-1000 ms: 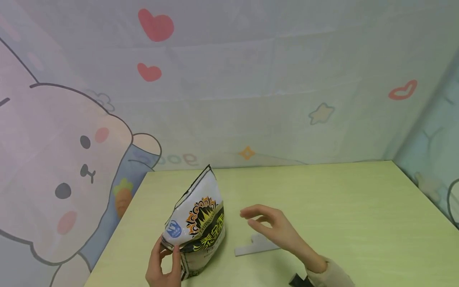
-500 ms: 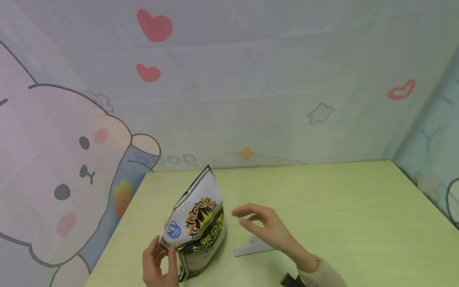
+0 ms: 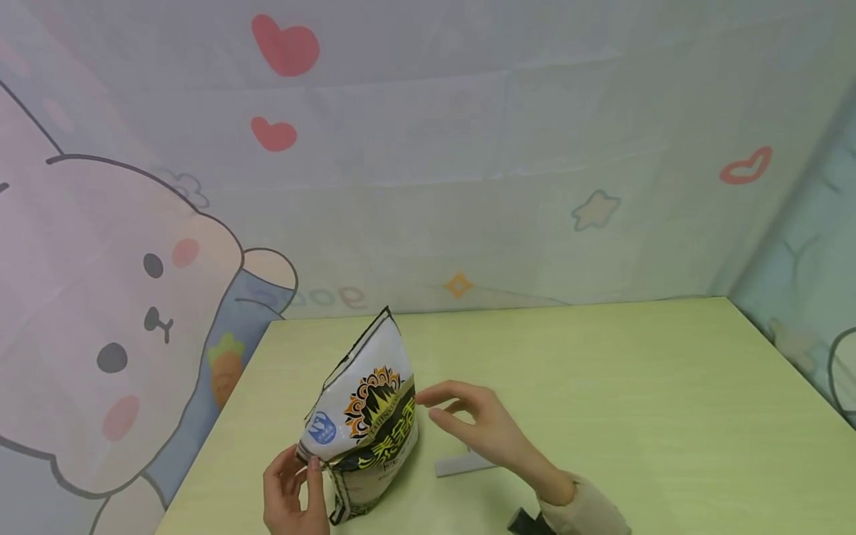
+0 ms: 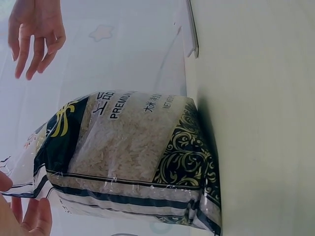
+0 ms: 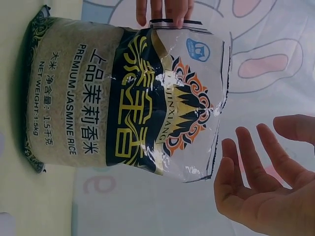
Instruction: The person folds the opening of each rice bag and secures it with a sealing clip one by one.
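From far away, I saw the shiny, crinkly plastic rice bag point(image 3: 377, 416) standing on the green table point(image 3: 602, 416), fat at the bottom, with tiny pale grains point(image 4: 125, 147) showing through. The left hand point(image 3: 294, 494) pinched its side edge between thumb and fingers. By the bag's other side, the right hand point(image 3: 483, 422) had curved, spread fingers, and a flat white strip point(image 3: 461, 466) lay nearby.

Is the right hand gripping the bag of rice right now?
No, the right wrist view shows the right hand apart from the bag of rice, its fingers holding nothing.
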A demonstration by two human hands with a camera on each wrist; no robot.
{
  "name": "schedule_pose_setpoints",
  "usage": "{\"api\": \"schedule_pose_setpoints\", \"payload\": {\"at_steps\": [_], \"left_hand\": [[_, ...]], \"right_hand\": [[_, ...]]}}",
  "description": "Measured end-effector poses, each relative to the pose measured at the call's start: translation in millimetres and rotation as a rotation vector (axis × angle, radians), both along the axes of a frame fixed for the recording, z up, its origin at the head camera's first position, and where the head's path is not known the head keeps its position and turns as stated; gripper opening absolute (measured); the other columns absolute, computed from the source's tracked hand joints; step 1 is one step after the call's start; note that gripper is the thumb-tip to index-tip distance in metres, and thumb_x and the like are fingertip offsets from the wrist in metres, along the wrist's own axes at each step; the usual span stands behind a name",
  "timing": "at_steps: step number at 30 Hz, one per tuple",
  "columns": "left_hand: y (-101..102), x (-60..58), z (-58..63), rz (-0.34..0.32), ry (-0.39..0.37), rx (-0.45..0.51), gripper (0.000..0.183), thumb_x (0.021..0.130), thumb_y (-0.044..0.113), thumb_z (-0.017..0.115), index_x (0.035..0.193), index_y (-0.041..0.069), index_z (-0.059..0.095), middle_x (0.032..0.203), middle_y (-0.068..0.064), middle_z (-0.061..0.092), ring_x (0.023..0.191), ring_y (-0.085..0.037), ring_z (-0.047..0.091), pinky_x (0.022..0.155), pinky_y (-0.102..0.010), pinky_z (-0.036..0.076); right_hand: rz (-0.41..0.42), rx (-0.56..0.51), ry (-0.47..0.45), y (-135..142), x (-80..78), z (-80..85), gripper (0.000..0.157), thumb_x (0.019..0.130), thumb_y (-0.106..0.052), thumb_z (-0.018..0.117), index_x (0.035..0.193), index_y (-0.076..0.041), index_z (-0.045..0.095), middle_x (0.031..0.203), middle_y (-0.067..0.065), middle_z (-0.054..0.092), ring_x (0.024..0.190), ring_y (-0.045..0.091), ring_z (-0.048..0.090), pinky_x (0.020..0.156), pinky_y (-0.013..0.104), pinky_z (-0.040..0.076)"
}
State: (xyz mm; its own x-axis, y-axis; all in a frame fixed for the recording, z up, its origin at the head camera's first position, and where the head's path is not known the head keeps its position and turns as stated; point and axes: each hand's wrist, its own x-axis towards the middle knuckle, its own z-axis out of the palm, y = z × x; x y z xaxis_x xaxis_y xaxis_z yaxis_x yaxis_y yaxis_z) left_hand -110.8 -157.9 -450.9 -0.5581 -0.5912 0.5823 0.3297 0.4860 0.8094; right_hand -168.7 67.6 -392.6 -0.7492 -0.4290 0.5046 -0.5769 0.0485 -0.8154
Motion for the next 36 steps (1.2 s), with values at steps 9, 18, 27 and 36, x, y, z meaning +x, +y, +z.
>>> {"api": "schedule_pose_setpoints", "payload": {"at_steps": [9, 18, 27, 36], "left_hand": [[-6.7, -0.1, 0.5, -0.063, 0.031, -0.033, 0.019, 0.086, -0.025, 0.059, 0.104, -0.019, 0.059, 0.1, 0.031, 0.051, 0.091, 0.01, 0.054, 0.073, -0.005, 0.046], [-16.7, 1.2, 2.4, -0.125, 0.034, -0.065, 0.007, 0.095, -0.012, 0.06, 0.097, -0.018, 0.062, 0.089, 0.0, 0.061, 0.084, 0.009, 0.057, 0.066, -0.008, 0.049], [-15.2, 4.0, 8.0, -0.102, -0.04, -0.049, 0.008, 0.09, -0.019, 0.061, 0.097, -0.017, 0.064, 0.088, 0.002, 0.062, 0.081, 0.008, 0.056, 0.061, -0.009, 0.048], [-14.8, 4.3, 6.8, -0.098, -0.037, -0.037, 0.018, 0.082, -0.026, 0.061, 0.097, -0.017, 0.064, 0.091, 0.028, 0.053, 0.08, 0.008, 0.055, 0.06, -0.009, 0.048]], "right_hand": [[0.011, 0.028, -0.029, -9.7, -2.7, -2.1, 0.021, 0.099, -0.002, 0.06, 0.116, 0.006, 0.069, 0.115, 0.021, 0.072, 0.108, 0.012, 0.067, 0.088, 0.03, 0.057], [0.037, 0.04, -0.017, -19.2, -4.6, -0.5, 0.021, 0.098, -0.001, 0.061, 0.116, 0.007, 0.068, 0.116, 0.022, 0.071, 0.106, 0.034, 0.067, 0.088, 0.03, 0.057], [0.0, 0.049, 0.104, -32.1, -11.8, 6.1, 0.022, 0.095, -0.003, 0.066, 0.117, 0.0, 0.071, 0.116, 0.016, 0.073, 0.104, 0.032, 0.067, 0.084, 0.031, 0.058], [0.002, 0.029, 0.187, -43.1, -17.6, 15.6, 0.022, 0.092, 0.001, 0.068, 0.114, 0.001, 0.07, 0.117, 0.017, 0.072, 0.109, 0.029, 0.066, 0.079, 0.038, 0.059]]}}
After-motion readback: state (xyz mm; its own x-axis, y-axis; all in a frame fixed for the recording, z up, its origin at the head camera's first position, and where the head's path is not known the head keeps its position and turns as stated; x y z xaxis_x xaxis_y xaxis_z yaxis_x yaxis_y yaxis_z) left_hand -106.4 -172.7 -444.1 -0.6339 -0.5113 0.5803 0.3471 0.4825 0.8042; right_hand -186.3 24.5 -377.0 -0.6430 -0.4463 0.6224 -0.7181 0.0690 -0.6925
